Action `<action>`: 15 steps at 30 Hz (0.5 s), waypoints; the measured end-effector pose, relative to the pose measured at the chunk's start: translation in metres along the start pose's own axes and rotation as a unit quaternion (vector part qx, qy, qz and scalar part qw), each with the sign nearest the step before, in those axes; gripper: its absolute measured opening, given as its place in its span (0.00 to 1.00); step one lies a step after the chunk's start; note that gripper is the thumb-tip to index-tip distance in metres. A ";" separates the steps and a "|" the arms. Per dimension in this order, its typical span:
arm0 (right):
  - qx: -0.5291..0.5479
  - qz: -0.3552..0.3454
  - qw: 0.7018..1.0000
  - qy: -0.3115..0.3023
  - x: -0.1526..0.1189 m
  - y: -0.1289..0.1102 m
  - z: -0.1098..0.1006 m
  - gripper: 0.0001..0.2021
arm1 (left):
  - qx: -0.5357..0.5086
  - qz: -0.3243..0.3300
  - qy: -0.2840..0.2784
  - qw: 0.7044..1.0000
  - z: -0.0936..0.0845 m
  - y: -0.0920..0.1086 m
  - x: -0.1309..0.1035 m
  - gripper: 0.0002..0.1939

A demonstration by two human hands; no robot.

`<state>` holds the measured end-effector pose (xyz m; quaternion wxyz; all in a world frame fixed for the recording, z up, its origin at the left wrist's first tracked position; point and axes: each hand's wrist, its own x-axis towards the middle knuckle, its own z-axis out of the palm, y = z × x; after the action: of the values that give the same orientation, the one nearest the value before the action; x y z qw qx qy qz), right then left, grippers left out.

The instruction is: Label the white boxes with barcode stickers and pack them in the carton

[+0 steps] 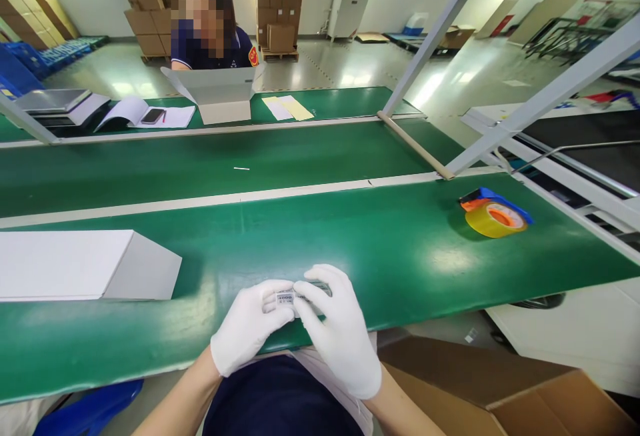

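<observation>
Both hands wear white gloves and meet at the near edge of the green table [240,249]. Between them is a small item with a printed label [285,298], mostly covered by the fingers. My left hand [253,323] pinches its left end between thumb and fingers. My right hand [340,329] has its fingers curled round the right part, with thumb and index finger near the label. A white box [65,266] lies on the table to the left of my hands.
A tape dispenser with yellow tape [487,219] lies at the right. Across the belt a person [215,43] is behind an open carton [225,99]. Metal posts rise at the right. An open cardboard box [480,383] is below the table edge.
</observation>
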<state>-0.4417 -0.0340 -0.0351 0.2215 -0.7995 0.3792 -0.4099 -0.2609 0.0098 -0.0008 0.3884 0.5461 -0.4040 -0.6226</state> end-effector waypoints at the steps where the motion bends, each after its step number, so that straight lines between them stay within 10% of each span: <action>1: -0.002 -0.009 1.000 -0.002 0.002 -0.002 0.000 0.08 | -0.002 0.003 -0.003 1.000 0.001 0.000 0.000 0.21; 15: -0.013 -0.084 0.996 -0.003 0.016 -0.017 0.000 0.10 | -0.019 -0.007 0.021 1.000 -0.005 -0.002 0.001 0.30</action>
<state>-0.4284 -0.0361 -0.0156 0.1767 -0.8329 0.3152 -0.4193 -0.2560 0.0088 -0.0036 0.4027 0.5545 -0.3803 -0.6210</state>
